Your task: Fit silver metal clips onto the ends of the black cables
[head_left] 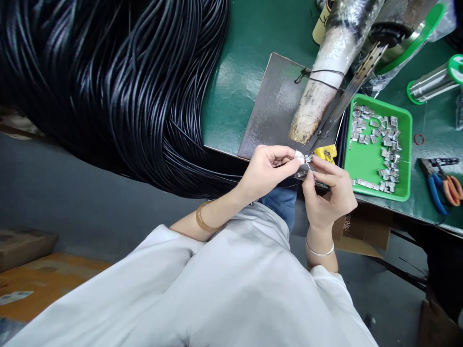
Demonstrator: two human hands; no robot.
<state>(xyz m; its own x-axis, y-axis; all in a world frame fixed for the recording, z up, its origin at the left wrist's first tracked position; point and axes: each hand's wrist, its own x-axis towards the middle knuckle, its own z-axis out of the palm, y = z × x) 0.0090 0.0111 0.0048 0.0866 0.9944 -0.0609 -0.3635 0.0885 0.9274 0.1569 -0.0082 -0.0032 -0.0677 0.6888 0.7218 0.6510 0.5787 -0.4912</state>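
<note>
Single head-worn view, facing steeply down, close over the green bench edge (224, 140), lap and floor below

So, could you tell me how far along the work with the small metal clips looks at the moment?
Nothing clearly finished shows. In hand: the left hand and right hand pinch one small silver metal clip together at the bench edge. Left: many loose silver clips in the green plastic tray, and a big coil of black cable.
</note>
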